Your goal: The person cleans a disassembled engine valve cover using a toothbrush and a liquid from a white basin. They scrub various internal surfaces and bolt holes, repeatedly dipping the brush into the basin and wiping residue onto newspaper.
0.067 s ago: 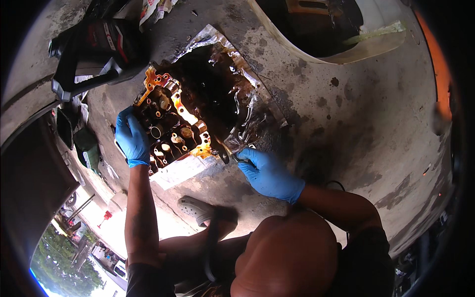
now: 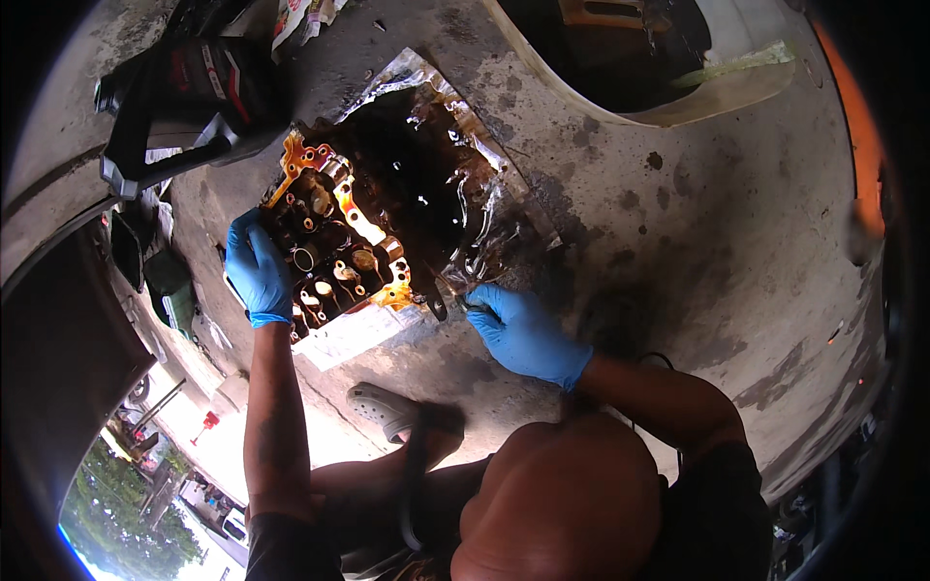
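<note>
An oily metal engine part, apparently a cylinder head [image 2: 360,221], lies tilted on an oil-soaked sheet [image 2: 506,174] on the floor. Amber-brown stains coat its bolt holes and round bores. My left hand [image 2: 259,269], in a blue glove, is closed over its left edge, steadying it against the floor; the fingertips are partly hidden. Just off the part's lower right corner, my gloved right hand [image 2: 528,334] pinches a slender tool [image 2: 451,289]. Its far end is lost against the dark oil, so its kind is unclear. A dark oblong piece [image 2: 438,307] sits beside that corner.
A black oil jug [image 2: 203,107] is at the upper left. At the top right stands a cut-open pale container [image 2: 668,118] with dark contents. Green bottles [image 2: 171,295] lie left of my left hand. My foot in a grey clog [image 2: 383,409] is below the engine part.
My right hand has shifted very slightly to the left, and the slender tool has moved with it. The left hand and the cylinder head stay where they were.
</note>
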`<state>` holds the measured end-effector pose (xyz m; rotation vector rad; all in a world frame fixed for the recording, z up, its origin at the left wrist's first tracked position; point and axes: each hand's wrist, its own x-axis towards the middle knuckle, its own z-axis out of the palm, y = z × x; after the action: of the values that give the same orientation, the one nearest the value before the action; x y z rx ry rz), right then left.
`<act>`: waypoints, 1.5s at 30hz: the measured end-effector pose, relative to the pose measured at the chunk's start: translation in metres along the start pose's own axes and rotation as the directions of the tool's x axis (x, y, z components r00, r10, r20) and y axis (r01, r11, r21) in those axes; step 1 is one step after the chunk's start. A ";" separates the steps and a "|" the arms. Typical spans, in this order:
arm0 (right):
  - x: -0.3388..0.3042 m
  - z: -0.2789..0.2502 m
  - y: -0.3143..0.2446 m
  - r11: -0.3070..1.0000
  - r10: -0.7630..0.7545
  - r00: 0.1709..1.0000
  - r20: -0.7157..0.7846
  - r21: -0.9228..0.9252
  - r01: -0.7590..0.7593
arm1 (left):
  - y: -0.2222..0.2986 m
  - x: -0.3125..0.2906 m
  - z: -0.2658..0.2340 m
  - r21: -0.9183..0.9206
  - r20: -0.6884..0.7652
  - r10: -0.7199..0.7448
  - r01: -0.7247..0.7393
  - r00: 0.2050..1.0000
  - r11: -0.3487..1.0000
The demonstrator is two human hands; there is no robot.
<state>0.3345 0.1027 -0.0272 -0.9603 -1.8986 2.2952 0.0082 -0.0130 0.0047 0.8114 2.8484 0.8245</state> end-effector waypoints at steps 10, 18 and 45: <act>0.032 0.016 0.017 0.998 -0.051 0.991 -0.126 0.040 0.056 | -0.007 0.005 0.004 -0.026 0.012 0.036 -0.036 0.999 0.999; 0.043 0.019 -0.010 0.984 -0.078 0.996 -0.036 0.155 0.083 | -0.004 0.004 0.003 -0.019 0.022 0.050 -0.049 0.999 0.999; 0.083 -0.018 -0.003 0.952 -0.250 0.949 0.190 -0.132 0.277 | -0.015 0.006 0.001 -0.019 0.023 0.077 -0.076 0.997 0.997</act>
<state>0.2742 0.1507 -0.0630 -0.4883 -2.1501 2.1589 -0.0041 -0.0199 -0.0035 0.9265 2.8014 0.8423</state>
